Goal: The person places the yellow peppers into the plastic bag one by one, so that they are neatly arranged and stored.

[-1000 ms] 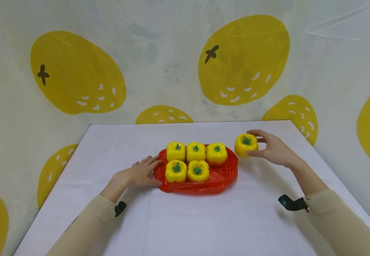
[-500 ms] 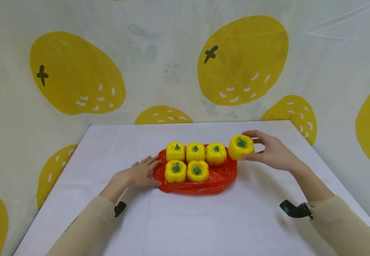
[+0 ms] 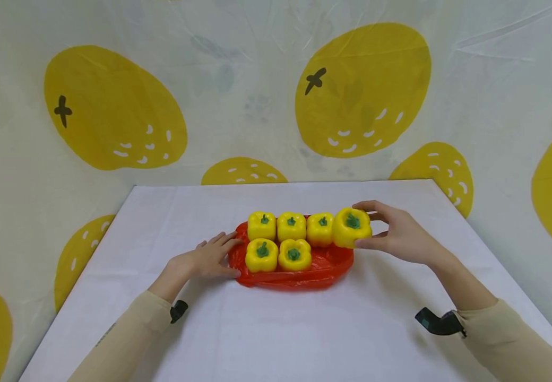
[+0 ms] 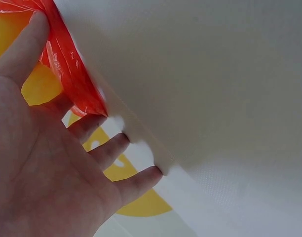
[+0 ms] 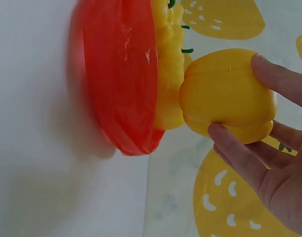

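A yellow bell pepper (image 3: 352, 227) with a green stem is held between the thumb and fingers of my right hand (image 3: 402, 236), over the right end of a red plastic bag (image 3: 329, 261). In the right wrist view that bell pepper (image 5: 227, 94) is raised beside the red bag (image 5: 122, 74). Several more yellow bell peppers (image 3: 292, 227) sit in two rows on the bag. My left hand (image 3: 207, 259) touches the bag's left end with its fingers spread. The left wrist view shows the left hand (image 4: 57, 158) with its thumb against the red plastic (image 4: 62, 54).
A white-covered table (image 3: 276, 329) lies under everything. Behind it hangs a pale curtain (image 3: 242, 79) printed with large yellow fruit. Black wrist devices stick out from both sleeves, the right one (image 3: 440, 321) close above the tabletop.
My right hand has moved left and slightly nearer with the bell pepper, from beside the bag to over its right end. The left hand has stayed in place.
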Tool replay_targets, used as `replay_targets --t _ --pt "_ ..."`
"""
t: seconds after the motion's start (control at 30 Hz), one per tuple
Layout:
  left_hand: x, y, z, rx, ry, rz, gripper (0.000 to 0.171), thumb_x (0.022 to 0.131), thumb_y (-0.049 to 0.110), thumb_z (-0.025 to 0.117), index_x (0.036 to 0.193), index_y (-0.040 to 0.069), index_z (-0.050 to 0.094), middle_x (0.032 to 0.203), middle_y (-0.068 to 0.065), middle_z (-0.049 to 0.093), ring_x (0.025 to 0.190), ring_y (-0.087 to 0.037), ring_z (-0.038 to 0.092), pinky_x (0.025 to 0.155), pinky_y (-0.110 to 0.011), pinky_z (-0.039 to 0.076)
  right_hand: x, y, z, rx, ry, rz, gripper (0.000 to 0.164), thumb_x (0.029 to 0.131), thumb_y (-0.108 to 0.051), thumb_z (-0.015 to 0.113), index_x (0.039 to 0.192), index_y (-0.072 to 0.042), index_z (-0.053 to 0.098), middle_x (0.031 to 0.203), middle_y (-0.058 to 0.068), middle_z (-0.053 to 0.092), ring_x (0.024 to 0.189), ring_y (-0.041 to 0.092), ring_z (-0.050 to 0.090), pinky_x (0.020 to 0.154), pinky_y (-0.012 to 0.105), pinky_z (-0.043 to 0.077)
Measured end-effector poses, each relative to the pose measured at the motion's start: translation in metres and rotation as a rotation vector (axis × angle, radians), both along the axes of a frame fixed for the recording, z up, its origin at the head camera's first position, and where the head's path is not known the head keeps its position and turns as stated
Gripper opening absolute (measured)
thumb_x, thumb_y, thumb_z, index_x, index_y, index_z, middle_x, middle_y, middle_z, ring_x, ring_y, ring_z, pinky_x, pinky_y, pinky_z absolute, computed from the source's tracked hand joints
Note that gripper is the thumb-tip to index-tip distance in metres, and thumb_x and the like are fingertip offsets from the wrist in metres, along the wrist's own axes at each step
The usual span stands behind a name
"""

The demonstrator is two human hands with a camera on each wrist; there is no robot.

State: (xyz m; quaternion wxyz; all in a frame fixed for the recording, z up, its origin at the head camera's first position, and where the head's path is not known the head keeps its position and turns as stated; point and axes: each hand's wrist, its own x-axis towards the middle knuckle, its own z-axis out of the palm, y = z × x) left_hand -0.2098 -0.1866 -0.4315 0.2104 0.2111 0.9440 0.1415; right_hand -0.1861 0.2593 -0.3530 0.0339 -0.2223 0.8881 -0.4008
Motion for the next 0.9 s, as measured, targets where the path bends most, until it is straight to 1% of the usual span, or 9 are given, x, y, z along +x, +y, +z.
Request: replay_targets --t 0.2,0.4,0.57,0.73,0.9 --pt "0.000 0.000 -0.001 0.001 -0.002 0.005 0.089 0.089 0.052 0.074 0.160 0.016 0.035 0.168 -0.014 0.022 0.153 -0.042 0.014 0.115 -0.073 0.015 0.008 -0.009 0.001 -0.024 -0.027 0.016 0.068 0.085 -0.030 0.087 0.142 -0.015 0.054 0.141 0.005 0.057 0.128 0.035 0.053 0.085 0.036 0.060" --pt "0.000 0.000 0.000 0.006 -0.010 0.006 0.089 0.089 0.052 0.074 0.160 0.016 0.034 0.168 -0.014 0.022 0.153 -0.043 0.014 0.115 -0.074 0.015 0.014 -0.017 -0.004 -0.049 -0.049 0.032 0.067 0.085 -0.028 0.087 0.142 -0.016 0.054 0.141 0.004 0.057 0.127 0.032 0.053 0.085 0.033 0.060" --pt "-0.001 0.000 0.000 0.000 -0.009 0.004 0.088 0.089 0.052 0.074 0.160 0.016 0.035 0.168 -0.014 0.022 0.153 -0.043 0.013 0.114 -0.074 0.015 0.017 -0.022 -0.010 -0.065 -0.064 0.036 0.066 0.085 -0.027 0.087 0.141 -0.016 0.054 0.141 0.004 0.056 0.127 0.032 0.053 0.085 0.032 0.060" --pt "-0.001 -0.001 -0.001 -0.012 -0.010 0.004 0.089 0.089 0.053 0.073 0.160 0.017 0.034 0.168 -0.013 0.021 0.153 -0.042 0.013 0.114 -0.075 0.015 0.019 -0.025 -0.018 -0.063 -0.061 0.020 0.067 0.085 -0.025 0.087 0.142 -0.013 0.053 0.142 0.006 0.055 0.126 0.033 0.053 0.085 0.033 0.060" --pt "-0.001 0.000 -0.001 -0.012 -0.011 0.001 0.089 0.089 0.054 0.073 0.160 0.016 0.034 0.168 -0.014 0.021 0.153 -0.043 0.013 0.114 -0.075 0.015 0.021 -0.028 -0.024 -0.056 -0.046 -0.004 0.069 0.084 -0.021 0.087 0.142 -0.010 0.050 0.144 0.010 0.050 0.127 0.038 0.052 0.086 0.037 0.060"
